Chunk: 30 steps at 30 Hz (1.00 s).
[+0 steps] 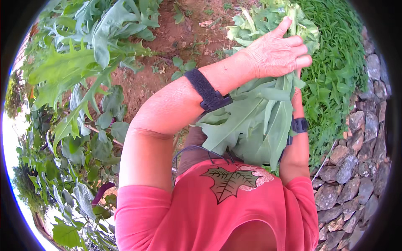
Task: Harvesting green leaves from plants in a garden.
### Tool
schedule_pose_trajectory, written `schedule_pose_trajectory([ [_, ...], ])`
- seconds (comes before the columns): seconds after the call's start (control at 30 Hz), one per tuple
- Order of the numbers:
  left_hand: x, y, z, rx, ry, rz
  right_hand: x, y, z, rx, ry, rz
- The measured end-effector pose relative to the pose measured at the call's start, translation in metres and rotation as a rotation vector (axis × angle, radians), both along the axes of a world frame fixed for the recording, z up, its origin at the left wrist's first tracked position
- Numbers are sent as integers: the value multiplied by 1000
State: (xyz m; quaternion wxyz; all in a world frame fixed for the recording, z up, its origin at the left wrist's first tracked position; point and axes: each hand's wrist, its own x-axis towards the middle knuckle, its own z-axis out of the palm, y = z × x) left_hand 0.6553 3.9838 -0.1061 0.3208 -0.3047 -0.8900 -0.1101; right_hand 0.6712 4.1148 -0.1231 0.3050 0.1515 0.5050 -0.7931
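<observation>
My left hand (278, 51) reaches across to the right side, its back towards me. Its fingers are bent over a thick bundle of long, lobed green leaves (248, 113). Pale stem ends (292, 20) and crumpled lighter leaves show beyond the hand. Broad leaf blades hang from the bundle towards my waist. My right hand (297, 89) is mostly hidden behind the leaves and my left hand; only a small part shows at the bundle's right side. How it grips cannot be seen. Dark straps with small devices are around both forearms.
Tall leafy plants (106, 34) with lobed leaves stand at the left. Reddish soil (185, 34) with small weeds lies ahead. Dense low greenery (333, 69) borders a stacked stone wall (348, 166) at the right. A dark cable (188, 148) loops at my waist.
</observation>
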Motion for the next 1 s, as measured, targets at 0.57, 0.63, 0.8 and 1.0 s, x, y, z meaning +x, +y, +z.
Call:
schedule_pose_trajectory([
  [0.57,65,-65,9,-120,-157,-30,54,-50,-5,27,-63,252],
  [0.63,64,-73,5,-167,-196,-23,50,-54,-18,30,-133,283],
  [0.8,90,-95,18,129,-364,-51,37,-73,-55,-69,-192,151],
  [1.0,203,-192,-94,615,-502,884,11,-37,-87,74,-295,150],
])
